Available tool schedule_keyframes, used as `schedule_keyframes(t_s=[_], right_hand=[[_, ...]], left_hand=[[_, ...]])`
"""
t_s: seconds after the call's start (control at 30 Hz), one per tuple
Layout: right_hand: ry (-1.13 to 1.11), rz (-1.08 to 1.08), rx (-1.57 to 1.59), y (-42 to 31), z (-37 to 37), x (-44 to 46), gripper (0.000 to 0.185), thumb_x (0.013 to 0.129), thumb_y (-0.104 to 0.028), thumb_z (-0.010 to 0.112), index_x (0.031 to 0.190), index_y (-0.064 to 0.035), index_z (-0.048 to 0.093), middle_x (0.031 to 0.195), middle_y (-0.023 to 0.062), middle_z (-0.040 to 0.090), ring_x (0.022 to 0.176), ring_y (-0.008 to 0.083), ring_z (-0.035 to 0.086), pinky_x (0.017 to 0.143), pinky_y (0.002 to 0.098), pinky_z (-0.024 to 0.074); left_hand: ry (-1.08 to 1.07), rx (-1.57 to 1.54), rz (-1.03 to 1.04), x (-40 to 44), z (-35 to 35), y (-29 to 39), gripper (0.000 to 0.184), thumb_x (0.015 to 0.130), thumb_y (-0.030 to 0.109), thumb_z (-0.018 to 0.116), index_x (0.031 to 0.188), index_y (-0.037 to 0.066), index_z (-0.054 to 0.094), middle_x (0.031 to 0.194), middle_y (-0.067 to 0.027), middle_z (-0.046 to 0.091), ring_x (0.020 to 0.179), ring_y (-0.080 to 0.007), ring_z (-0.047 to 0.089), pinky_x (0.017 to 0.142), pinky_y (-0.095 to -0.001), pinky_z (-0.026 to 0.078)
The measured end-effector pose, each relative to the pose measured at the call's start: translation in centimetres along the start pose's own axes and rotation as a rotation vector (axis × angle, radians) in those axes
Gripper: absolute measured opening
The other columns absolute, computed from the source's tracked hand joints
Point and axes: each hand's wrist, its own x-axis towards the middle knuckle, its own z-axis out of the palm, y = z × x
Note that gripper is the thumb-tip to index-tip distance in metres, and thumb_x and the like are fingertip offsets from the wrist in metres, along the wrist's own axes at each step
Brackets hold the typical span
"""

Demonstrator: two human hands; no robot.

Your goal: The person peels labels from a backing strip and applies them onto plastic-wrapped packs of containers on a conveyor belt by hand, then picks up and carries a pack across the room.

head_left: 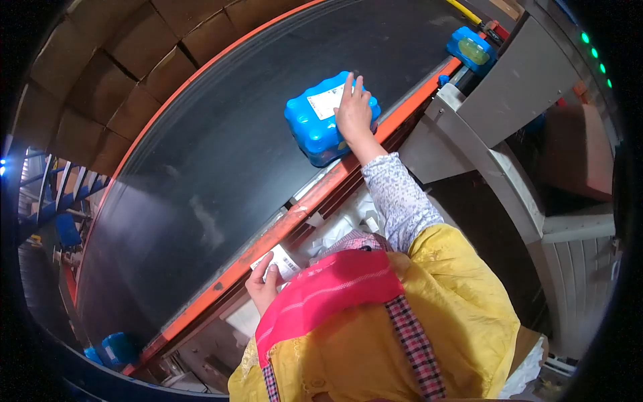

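A blue shrink-wrapped pack (316,139) with a bumpy top stands on the black conveyor belt (234,147), close to its near orange edge. A white label (323,103) lies on top of the pack. My right hand (353,114) rests over the label's right side and the pack, its fingers stretched out. Down near the orange rail, my left hand (262,287) pinches white barcode labels (287,264) between thumb and fingers. Whether these are a roll or a stack, I cannot tell.
Another blue pack (471,50) sits at the belt's upper right end, beside a grey machine housing (516,74). More blue packs (119,348) are at the lower left. Cardboard boxes (100,80) are stacked behind the belt. An orange rail (268,234) borders my side.
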Motion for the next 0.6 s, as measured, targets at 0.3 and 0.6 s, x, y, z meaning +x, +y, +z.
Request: schedule_keyframes(t_s=[0.3,0.6], right_hand=[[-0.627,-0.559,-0.126,-9.8,2.1,-6.2,0.08,0.088,-0.057,0.042,0.138,0.0041,0.029,0.147,0.0234,0.02,0.137,0.0406,0.014,0.11,0.0482,0.0161],[-0.599,-0.605,-0.045,-11.3,-0.6,-10.3,0.087,0.085,-0.057,0.048,0.136,0.0097,0.026,0.144,0.0286,0.022,0.136,0.04,0.016,0.111,0.0448,0.0173]], left_hand=[[-0.045,0.027,0.012,0.4,-2.5,0.0,0.03,0.086,0.007,0.059,0.115,0.001,0.062,0.073,0.0029,0.057,0.06,-0.0041,0.046,0.056,-0.02,0.039],[0.059,-0.046,0.161,-0.4,-3.1,0.5,0.032,0.092,0.01,0.051,0.121,0.0,0.056,0.071,0.0069,0.05,0.059,-0.001,0.036,0.052,-0.0174,0.03]])
